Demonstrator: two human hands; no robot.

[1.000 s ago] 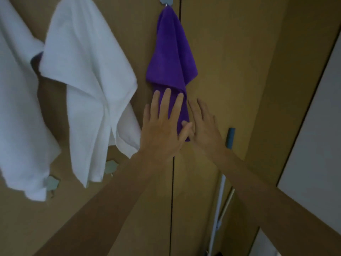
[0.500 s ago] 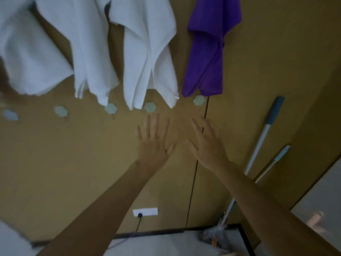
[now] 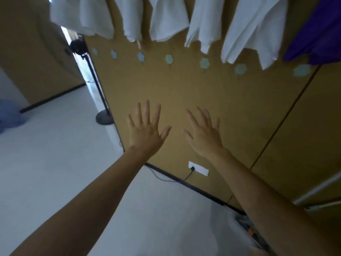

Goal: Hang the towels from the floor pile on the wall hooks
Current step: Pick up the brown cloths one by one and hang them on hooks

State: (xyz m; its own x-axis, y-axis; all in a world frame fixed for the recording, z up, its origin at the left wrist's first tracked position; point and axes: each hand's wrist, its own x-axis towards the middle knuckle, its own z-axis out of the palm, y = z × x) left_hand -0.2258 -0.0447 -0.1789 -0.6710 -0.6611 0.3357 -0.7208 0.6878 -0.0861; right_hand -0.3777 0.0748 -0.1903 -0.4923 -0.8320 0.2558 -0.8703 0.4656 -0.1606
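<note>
Several white towels (image 3: 245, 28) hang along the top of the tan wall, with a purple towel (image 3: 319, 39) at the far right. Below them runs a row of pale hexagonal wall hooks (image 3: 204, 63), none of which holds anything. My left hand (image 3: 145, 130) and my right hand (image 3: 203, 134) are both held out in front of the wall, fingers spread and straight, holding nothing. They are well below the towels and apart from each other. No floor pile shows in this view.
A black stand with a round base (image 3: 104, 118) is at the wall's left corner. A white socket plate (image 3: 198, 168) with a cable sits low on the wall. Pale floor (image 3: 55, 163) spreads to the left. A pale pole (image 3: 317, 189) leans at the right.
Both hands came off the purple towel and dropped lower with fingers spread. The view swung down and left, so the towels slid to the top edge and the floor came in.
</note>
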